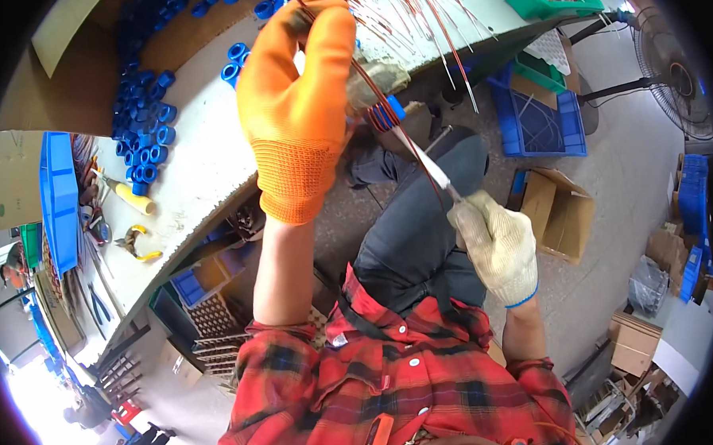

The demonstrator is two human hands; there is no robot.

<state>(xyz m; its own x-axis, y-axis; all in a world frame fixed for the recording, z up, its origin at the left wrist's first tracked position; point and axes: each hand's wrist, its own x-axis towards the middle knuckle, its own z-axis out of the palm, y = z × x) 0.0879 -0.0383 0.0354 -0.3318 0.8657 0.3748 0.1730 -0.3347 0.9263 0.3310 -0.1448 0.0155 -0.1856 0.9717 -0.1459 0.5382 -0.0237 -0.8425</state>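
Workshop setting: a long pale workbench [202, 150] runs diagonally, and all positions below are given relative to it. At its far left edge stands a blue bin [57, 196]; on the bench top near that lie a yellow-handled tool [129, 197] and yellow-gripped pliers [139, 244]. Further along the top sits a heap of blue ring cores [141, 112], small, hard, smooth plastic toroids.

Just off the bench's front edge, the left hand [300, 106], in an orange knit glove, is closed around one blue core [387, 110] partly wound with copper wire [417, 152]. The grip itself is hidden behind the glove; it appears to be a thumb-and-finger pinch. The right hand [497, 244], in a white cotton glove, is lower and further from the bench, fist closed on the wire's free end, drawing it taut.

Judgement: the core is light and rigid, best held by its outer rim; the wire is thin, springy, prone to kinking, and slippery under gloves.

Beyond the bench's right end sit blue crates [539, 119] and a cardboard box [559, 210].
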